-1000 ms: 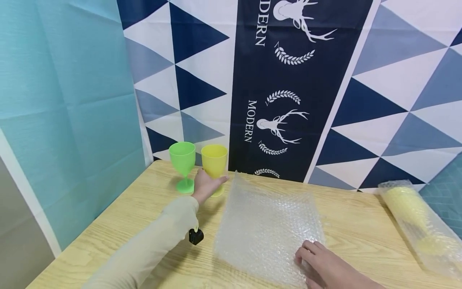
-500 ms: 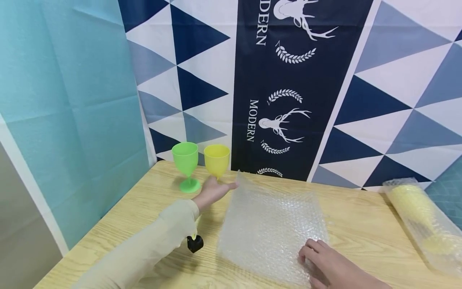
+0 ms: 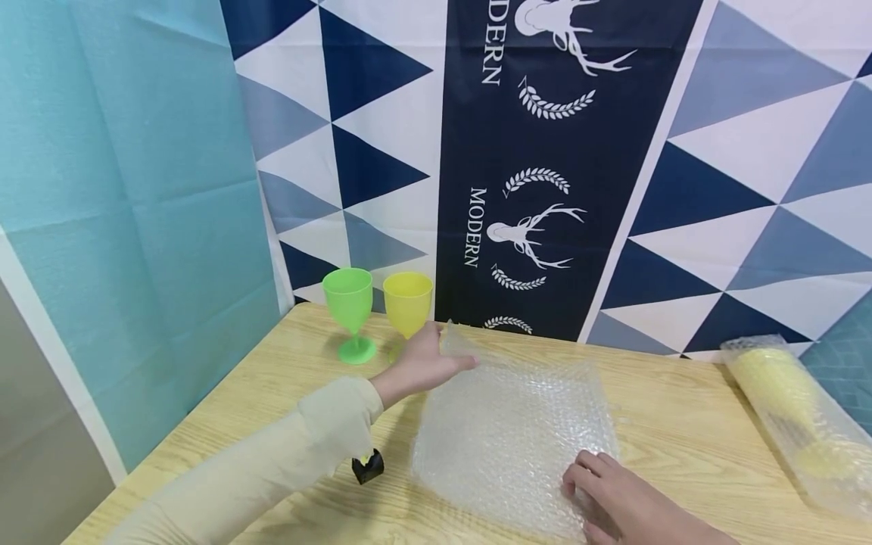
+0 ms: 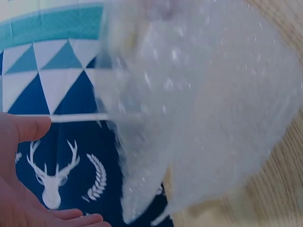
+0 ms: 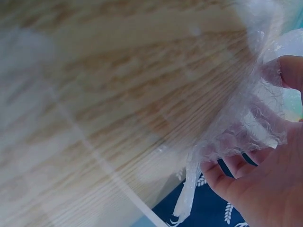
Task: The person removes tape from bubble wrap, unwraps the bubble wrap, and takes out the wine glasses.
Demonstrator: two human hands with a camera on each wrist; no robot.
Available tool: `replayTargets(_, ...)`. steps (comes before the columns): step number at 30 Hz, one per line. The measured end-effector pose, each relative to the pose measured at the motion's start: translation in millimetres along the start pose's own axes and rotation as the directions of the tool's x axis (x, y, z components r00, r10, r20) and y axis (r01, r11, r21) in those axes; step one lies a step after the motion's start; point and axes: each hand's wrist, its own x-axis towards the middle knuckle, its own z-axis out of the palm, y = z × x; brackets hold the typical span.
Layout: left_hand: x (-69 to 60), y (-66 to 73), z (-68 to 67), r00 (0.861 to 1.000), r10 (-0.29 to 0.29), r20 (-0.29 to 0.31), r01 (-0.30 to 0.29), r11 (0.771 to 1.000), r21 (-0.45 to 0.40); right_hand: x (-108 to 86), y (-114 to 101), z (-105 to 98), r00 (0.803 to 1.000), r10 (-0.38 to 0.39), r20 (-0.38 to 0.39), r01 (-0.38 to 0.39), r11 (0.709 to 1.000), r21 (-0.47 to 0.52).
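A sheet of bubble wrap (image 3: 511, 431) lies on the table, its far left corner raised. My left hand (image 3: 422, 363) is over that corner, just in front of the yellow goblet (image 3: 407, 299). In the left wrist view, the left hand (image 4: 33, 189) has its thumb spread from its fingers, with nothing between them, beside the bubble wrap (image 4: 227, 109). Curled fingers of my right hand (image 3: 623, 499) hold the sheet's near right edge. In the right wrist view, clear wrap (image 5: 236, 137) runs between thumb and fingers of the right hand (image 5: 265, 184).
A green goblet (image 3: 349, 303) stands upright left of the yellow one. At the table's right side lies a yellow object (image 3: 783, 393) rolled in bubble wrap. Patterned cloth (image 3: 531, 151) hangs behind the wooden table (image 3: 668, 424); a black item (image 3: 368, 466) hangs at the left sleeve.
My left hand has moved right, from beside the yellow goblet to the raised corner of the wrap. The right hand keeps its hold on the sheet. The goblets have stayed put.
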Motion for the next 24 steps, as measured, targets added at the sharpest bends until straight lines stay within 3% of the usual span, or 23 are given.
replayTargets(5,-9.5,8.9,5.8,0.993,0.092,0.076,-0.096,0.994,0.051,-0.5,0,-2,1.000,0.019,0.010,-0.019,1.000,0.016)
replayTargets(10,-22.0,10.5,9.7,0.974,0.162,0.157,-0.182,0.975,0.125,0.1,-2,-2,0.999,0.034,0.017,-0.034,0.999,0.011)
replayTargets(13,-31.0,7.4,12.1,0.956,0.209,0.204,-0.248,0.950,0.190,0.8,-3,-1,0.999,0.047,0.027,-0.048,0.999,0.019)
replayTargets(16,-39.7,1.7,15.4,0.934,0.259,0.247,-0.323,0.907,0.270,0.6,-4,0,0.999,0.035,0.016,-0.036,0.999,0.017)
replayTargets(18,-44.9,-3.1,17.9,0.915,0.297,0.274,-0.380,0.863,0.333,0.1,-4,0,1.000,0.027,0.007,-0.027,1.000,0.014)
replayTargets(20,-49.4,-8.8,20.9,0.891,0.343,0.298,-0.443,0.800,0.405,-0.4,-4,0,1.000,0.027,0.004,-0.027,1.000,0.009)
replayTargets(22,-53.6,-14.6,24.2,0.858,0.396,0.326,-0.512,0.707,0.488,-1.0,-4,-1,0.999,0.039,0.012,-0.039,0.999,0.013)
replayTargets(24,-58.3,-19.9,27.2,0.820,0.447,0.356,-0.570,0.592,0.570,-1.5,-4,-2,0.999,0.049,0.019,-0.049,0.999,0.015)
